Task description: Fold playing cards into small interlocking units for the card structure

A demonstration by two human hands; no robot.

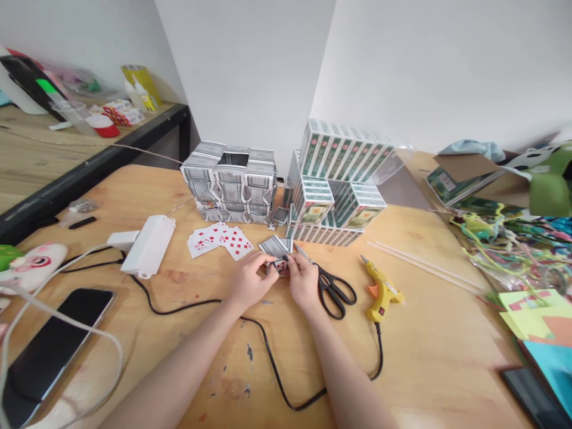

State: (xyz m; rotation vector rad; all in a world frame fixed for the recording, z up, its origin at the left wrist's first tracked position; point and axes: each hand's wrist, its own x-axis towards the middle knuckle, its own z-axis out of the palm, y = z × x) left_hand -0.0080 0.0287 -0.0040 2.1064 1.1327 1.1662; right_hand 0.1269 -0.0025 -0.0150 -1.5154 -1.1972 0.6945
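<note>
Both hands meet over a small playing card (281, 266) at the middle of the table. My left hand (252, 279) pinches its left side, and my right hand (304, 279) grips its right side. Just beyond the fingers lie face-down cards (272, 245) with grey patterned backs. Face-up red diamond cards (218, 237) are fanned out to the left. Black-handled scissors (333, 289) rest beside my right hand, their blades partly hidden by it. Behind stands a block structure made of folded cards (230, 185), with a dark opening on top.
Green-and-white card boxes (337, 179) are stacked at the back. A yellow glue gun (382, 291) lies to the right, its black cord crossing the table towards a white power strip (149, 245). A phone (56, 351) sits at left, coloured paper (536, 316) at right.
</note>
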